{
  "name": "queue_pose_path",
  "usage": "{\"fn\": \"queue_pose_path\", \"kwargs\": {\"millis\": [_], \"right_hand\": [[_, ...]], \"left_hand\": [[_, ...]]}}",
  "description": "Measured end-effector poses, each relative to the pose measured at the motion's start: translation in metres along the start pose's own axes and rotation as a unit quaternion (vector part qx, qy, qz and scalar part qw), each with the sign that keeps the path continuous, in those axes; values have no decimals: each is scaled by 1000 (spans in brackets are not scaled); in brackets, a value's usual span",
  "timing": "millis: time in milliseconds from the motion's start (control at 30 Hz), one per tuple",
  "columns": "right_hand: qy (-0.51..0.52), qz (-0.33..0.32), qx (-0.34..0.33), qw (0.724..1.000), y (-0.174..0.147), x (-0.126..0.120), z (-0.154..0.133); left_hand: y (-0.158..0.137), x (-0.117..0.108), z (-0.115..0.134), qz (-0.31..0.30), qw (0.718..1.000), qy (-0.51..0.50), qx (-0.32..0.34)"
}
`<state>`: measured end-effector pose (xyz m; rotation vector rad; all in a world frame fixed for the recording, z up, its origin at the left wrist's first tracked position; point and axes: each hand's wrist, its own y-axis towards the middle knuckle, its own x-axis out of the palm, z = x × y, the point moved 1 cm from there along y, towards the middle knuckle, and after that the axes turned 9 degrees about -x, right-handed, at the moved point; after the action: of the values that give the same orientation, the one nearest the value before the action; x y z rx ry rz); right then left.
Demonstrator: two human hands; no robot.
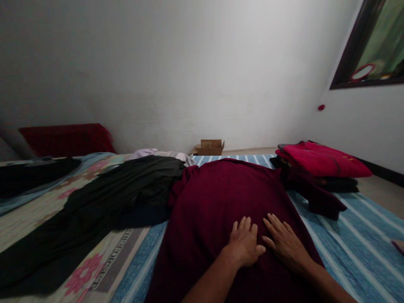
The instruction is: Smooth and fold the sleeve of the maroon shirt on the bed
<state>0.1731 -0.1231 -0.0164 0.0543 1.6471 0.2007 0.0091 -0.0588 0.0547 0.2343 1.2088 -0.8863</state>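
A maroon long-sleeved top [221,193] lies spread out on the blue striped bedding [353,235]. My left hand [244,242] rests palm down on the top's lower half, fingers stretched forward and thumb out to the side. Just right of it, my right hand [284,242] also lies flat on the cloth, its fingers pointing up and left. Neither hand grips anything. One dark sleeve [322,198] of the top reaches out to the right, beside the folded stack. The top's bottom edge is out of view below.
Dark trousers or similar clothing [94,214] lie across a flowered sheet [78,277] on the left. Folded clothes with a pink garment [328,160] on top are stacked at right. A cardboard box [211,147] stands near the wall; something red [67,139] is at far left.
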Motion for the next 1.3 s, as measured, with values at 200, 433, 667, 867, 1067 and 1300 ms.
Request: {"fn": "queue_pose_path", "kwargs": {"millis": [200, 433, 667, 867, 1067, 1300], "right_hand": [[1, 34, 1, 999, 2, -4, -1], [17, 34, -28, 999, 15, -11, -14], [25, 2, -23, 999, 13, -5, -18], [40, -10, -13, 999, 18, -18, -24], [70, -9, -30, 997, 50, -33, -48], [73, -15, -52, 996, 56, -10, -57]], "left_hand": [[-5, 3, -5, 63, 998, 0, -12], [-7, 10, -11, 63, 998, 0, -13], [-42, -7, -28, 103, 994, 4, -38], [-73, -15, -53, 88, 991, 34, -100], [-84, -17, -57, 90, 991, 34, -89], [-104, -24, -83, 229, 968, -42, -89]]}}
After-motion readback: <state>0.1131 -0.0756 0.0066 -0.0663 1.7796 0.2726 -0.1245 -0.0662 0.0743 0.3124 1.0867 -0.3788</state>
